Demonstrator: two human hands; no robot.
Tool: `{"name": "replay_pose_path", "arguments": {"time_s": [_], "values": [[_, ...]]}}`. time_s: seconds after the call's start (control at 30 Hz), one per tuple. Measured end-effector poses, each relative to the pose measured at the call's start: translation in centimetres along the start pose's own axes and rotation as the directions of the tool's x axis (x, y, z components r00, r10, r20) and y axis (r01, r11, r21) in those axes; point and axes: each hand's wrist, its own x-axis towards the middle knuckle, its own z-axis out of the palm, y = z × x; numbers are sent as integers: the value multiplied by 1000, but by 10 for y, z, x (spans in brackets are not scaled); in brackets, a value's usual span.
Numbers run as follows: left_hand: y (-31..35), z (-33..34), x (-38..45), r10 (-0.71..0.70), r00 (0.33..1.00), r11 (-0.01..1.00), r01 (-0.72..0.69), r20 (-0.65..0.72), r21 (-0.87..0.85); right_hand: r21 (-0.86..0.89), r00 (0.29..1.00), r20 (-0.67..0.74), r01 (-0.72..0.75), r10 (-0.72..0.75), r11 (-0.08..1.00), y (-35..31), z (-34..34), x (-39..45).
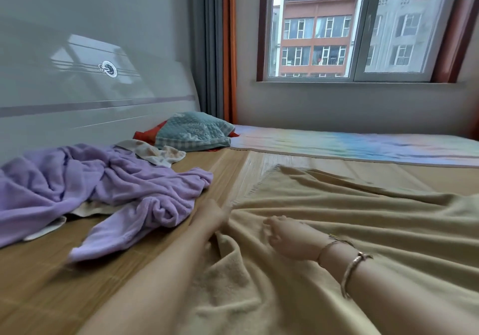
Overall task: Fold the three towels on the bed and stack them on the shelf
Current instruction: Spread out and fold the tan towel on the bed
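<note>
- The bed (212,163) is covered by a tan woven mat, with a glossy grey headboard (77,88) at the left and a pastel rainbow-striped sheet (363,145) along the far side.
- Beyond the bed, a window (357,26) shows apartment buildings; grey and orange curtains (217,44) hang in the corner.
- Three towels are in view: a beige towel (363,231) spread and wrinkled at the near right, a purple towel (103,187) crumpled at the left, and a white patterned towel (160,154) partly under the purple one, near the headboard.
- One teal quilted pillow (194,132) lies at the head of the bed on something red.
- The left hand (211,215) reaches to the beige towel's left edge; its fingers are blurred, so I cannot tell whether it grips.
- The right hand (290,238), with two bracelets (350,264) on the wrist, rests on the beige towel, fingers curled into its bunched folds.
</note>
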Motion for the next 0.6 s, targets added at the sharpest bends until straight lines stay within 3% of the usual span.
{"name": "replay_pose_path", "arguments": {"time_s": [0.07,0.13,0.23,0.37,0.53,0.6], "values": [[3,-18,-26,-71,974,987,99,214,-124,-5,1000,2,8,-8,1000,-2,2,-16],[-1,-37,-52,-128,894,979,183,429,-90,23,1000,-22,-3,4,1000,-5,0,-23],[-17,-55,-83,-124,827,991,135,548,21,37,999,-33,-8,9,999,-21,1,-39],[-33,-64,-119,-91,904,994,56,417,96,57,998,-68,8,-4,998,-47,11,-61],[-49,-66,-147,-10,962,997,-9,272,71,53,997,-79,-4,8,999,-70,15,-87],[-59,-66,-153,54,992,994,-65,114,92,66,998,-67,-5,10,998,-75,15,-98]]}}
